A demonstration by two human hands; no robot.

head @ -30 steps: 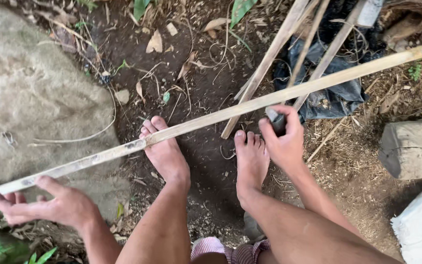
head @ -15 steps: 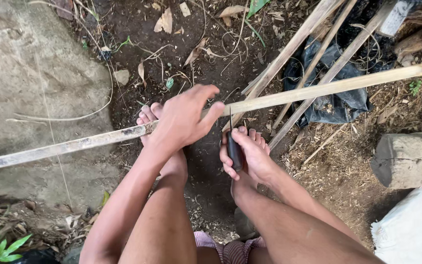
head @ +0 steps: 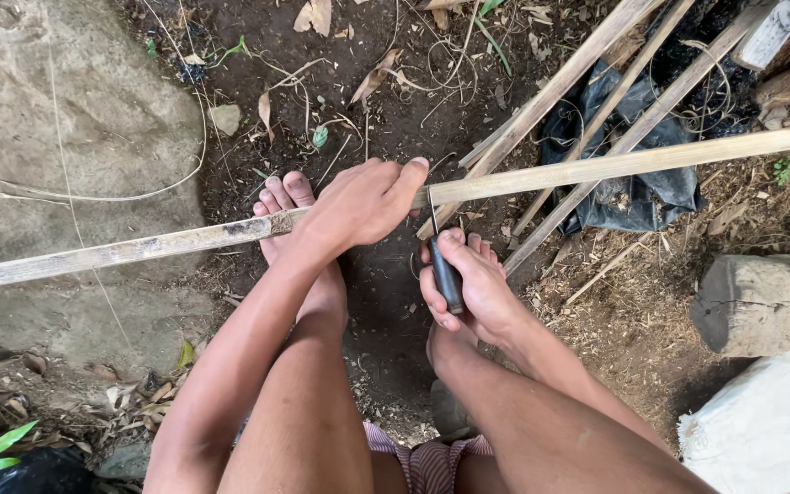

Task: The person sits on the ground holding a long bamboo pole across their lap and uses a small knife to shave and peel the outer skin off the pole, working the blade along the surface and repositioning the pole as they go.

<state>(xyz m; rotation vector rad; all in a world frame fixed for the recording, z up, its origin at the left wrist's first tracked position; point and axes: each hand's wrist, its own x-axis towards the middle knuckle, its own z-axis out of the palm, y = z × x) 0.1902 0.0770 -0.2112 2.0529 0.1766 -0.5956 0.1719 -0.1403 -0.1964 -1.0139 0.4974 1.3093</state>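
A long pale bamboo strip (head: 596, 166) runs across the view from lower left to upper right, above my bare feet. My left hand (head: 363, 203) wraps around it near the middle. My right hand (head: 468, 285) grips a dark-handled knife (head: 446, 274) held upright, its thin blade rising to meet the strip just right of my left fingertips. Both feet rest on dark soil beneath the strip.
A large grey rock (head: 57, 137) lies at the left. Several more bamboo slats (head: 550, 91) lean over a black plastic sheet (head: 637, 197) at the upper right. A cut log (head: 761, 306) and a white sack (head: 770, 430) sit at the right. Dry leaves litter the ground.
My left hand moved from the strip's far left end to its middle. My right hand came down off the strip and now holds the knife upright under it. The camera shifted slightly.
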